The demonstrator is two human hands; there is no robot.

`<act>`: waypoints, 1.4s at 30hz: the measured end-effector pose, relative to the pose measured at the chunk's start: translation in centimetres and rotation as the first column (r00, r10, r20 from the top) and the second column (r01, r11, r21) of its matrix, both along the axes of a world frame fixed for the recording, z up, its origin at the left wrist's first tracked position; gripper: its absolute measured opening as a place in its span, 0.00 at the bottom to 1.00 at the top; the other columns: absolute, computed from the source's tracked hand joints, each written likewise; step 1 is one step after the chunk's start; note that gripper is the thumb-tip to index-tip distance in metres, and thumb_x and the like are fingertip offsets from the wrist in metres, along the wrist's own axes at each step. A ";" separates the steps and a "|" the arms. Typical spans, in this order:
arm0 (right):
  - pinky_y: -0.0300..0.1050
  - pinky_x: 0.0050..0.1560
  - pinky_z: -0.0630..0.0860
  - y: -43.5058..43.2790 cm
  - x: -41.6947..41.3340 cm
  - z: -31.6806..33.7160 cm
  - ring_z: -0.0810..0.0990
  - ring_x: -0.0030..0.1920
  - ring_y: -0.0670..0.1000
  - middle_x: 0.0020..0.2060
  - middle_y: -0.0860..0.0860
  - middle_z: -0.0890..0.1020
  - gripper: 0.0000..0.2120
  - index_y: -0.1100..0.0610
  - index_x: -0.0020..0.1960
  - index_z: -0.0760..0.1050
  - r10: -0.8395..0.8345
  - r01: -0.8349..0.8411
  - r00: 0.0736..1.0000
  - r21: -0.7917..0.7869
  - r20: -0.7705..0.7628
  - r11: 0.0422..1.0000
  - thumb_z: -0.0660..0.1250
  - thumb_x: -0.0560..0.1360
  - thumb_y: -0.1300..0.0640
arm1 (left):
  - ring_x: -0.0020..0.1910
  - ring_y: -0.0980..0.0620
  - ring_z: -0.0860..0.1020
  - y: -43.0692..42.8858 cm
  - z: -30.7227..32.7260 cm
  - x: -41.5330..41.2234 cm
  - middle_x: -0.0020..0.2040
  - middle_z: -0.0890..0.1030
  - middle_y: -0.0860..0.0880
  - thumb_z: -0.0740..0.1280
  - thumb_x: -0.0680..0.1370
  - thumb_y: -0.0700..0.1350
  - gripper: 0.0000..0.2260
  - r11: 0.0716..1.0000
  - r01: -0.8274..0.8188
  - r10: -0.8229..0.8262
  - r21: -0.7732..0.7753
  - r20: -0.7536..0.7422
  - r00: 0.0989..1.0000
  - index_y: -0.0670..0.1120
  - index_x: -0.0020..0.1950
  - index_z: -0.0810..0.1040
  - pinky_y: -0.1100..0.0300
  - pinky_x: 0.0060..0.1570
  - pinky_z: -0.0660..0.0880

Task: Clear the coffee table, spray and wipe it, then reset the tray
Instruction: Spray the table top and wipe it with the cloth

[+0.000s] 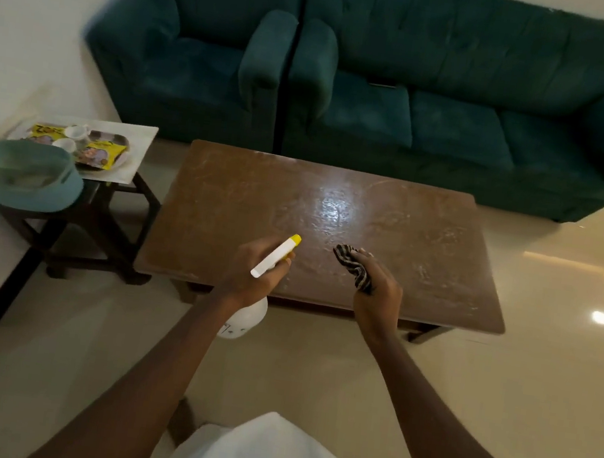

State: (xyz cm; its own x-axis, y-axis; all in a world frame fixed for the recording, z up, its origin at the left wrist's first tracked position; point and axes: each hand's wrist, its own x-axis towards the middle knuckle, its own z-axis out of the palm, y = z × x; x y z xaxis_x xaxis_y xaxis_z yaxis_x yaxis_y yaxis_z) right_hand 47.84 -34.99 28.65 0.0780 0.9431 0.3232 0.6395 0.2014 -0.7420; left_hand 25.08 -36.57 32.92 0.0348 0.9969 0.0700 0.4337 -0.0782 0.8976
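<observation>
Two held: left grip (pixel 253 274) sprayer (pixel 273 257), right grip (pixel 380 291) cloth (pixel 353 268).

The brown coffee-table surface (pixel 243 198), streaked and glossy, stands on the pale floor (pixel 542 375). Beside it, a side table (pixel 144 190) carries a white board (pixel 143 138), a tray (pixel 122 139) and a teal hat (pixel 23 176).

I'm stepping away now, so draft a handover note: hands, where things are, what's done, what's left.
Left hand grips the white plastic spray bottle with yellow nozzle, pointed over the table. Right hand holds the dark striped cloth over the table's near part.
The brown wooden coffee table is cleared and shows wet streaks. The metal tray, carrying white cups and yellow packets, sits on the white-topped side table to the left.
Done: clearing; some spraying, apparently. Left: wipe, then bring the tray back.
</observation>
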 end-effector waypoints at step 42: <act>0.46 0.66 0.74 7.8 40.6 -22.1 0.78 0.64 0.52 0.61 0.55 0.81 0.33 0.60 0.65 0.77 -0.469 0.449 0.882 -0.220 -0.047 0.866 0.62 0.65 0.83 | 0.26 0.52 0.67 19.0 -21.6 44.6 0.25 0.69 0.51 0.69 0.78 0.53 0.20 0.868 0.295 -0.385 -0.399 -0.165 0.908 0.44 0.31 0.69 0.62 0.27 0.60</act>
